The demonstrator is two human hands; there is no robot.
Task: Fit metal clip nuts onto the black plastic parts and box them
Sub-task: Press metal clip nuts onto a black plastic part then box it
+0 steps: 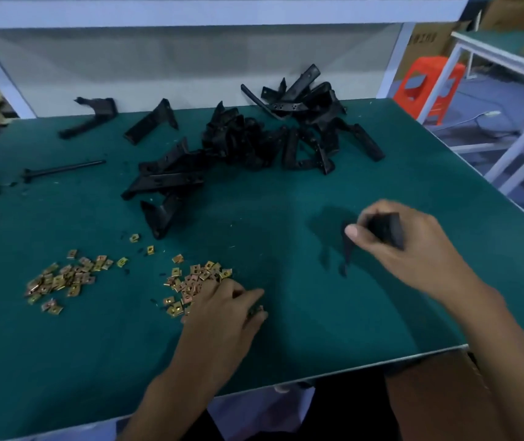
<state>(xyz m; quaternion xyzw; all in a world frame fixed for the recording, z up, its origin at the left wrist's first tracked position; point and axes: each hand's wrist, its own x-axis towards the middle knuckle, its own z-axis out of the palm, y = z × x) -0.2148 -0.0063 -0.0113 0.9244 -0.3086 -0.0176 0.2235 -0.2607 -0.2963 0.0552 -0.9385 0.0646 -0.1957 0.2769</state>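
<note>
My right hand (413, 246) grips a black plastic part (386, 230) above the green table mat, its lower end pointing down toward the mat. My left hand (225, 307) rests at the right edge of a pile of gold metal clip nuts (190, 281), and its fingertips pinch a small clip nut (256, 310). A second pile of clip nuts (60, 278) lies further left. A heap of black plastic parts (254, 141) sits at the back middle of the table.
Single black parts (90, 117) and a thin black rod (63, 168) lie at the back left. A cardboard box (438, 399) stands below the table's front edge on the right. An orange stool (426, 87) and a white-framed bench stand to the right.
</note>
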